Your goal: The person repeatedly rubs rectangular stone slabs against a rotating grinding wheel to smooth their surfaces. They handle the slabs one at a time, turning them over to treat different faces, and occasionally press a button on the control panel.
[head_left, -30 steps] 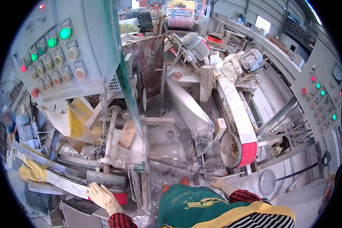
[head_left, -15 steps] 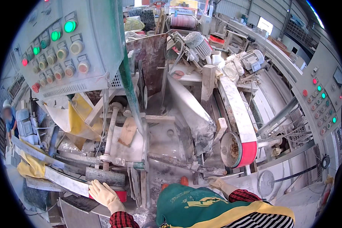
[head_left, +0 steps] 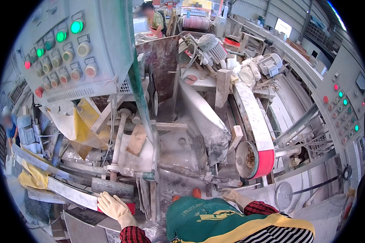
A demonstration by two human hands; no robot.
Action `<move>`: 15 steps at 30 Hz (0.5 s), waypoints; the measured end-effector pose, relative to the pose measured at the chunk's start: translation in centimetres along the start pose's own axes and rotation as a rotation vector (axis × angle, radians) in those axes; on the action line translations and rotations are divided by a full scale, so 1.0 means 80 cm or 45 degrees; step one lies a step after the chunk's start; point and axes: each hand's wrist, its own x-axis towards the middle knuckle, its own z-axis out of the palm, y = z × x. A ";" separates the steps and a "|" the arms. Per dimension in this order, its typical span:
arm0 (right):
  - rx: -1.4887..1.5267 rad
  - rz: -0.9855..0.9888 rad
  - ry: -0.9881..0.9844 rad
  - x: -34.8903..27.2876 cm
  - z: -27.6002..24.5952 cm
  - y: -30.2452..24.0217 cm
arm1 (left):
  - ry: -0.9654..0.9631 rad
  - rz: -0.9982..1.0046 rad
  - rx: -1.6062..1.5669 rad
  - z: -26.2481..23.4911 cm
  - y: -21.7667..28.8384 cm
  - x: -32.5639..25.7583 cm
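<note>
My left hand (head_left: pixel 113 207), in a cream rubber glove, lies with fingers stretched out over the end of a white marble-like strip (head_left: pixel 75 196). That strip rests on a conveyor at lower left, whose red belt (head_left: pixel 130 208) shows beside my fingers. My right hand (head_left: pixel 236 197), gloved the same way, is low and right of centre, beside the green apron (head_left: pixel 202 216). Its fingers look extended and nothing shows in them; what lies beneath is unclear. Ahead of it, another white strip (head_left: pixel 253 117) runs along a second conveyor to a red belt end (head_left: pixel 265 164).
Control panels with lit buttons stand at upper left (head_left: pixel 65 48) and right (head_left: pixel 344 101). Motors (head_left: pixel 211 46), a wooden post (head_left: pixel 222 87) and a dusty pale guard (head_left: pixel 205 121) fill the middle. One person (head_left: pixel 155 20) is at the back, another (head_left: pixel 11 127) at far left.
My left hand has shifted slightly right, and the end of the strip under it has moved the same way. A person has come into view at the back. My right hand stays put.
</note>
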 end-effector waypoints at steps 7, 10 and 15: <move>-0.186 -0.088 -0.006 0.024 -0.015 -0.004 | 0.029 -0.459 -0.477 0.026 -0.056 0.025; -0.096 -0.049 0.011 0.039 -0.020 0.000 | -0.042 -0.469 -0.106 0.006 -0.074 0.069; -0.078 -0.121 0.025 0.022 -0.002 -0.055 | -0.381 -0.795 0.009 0.052 -0.141 0.075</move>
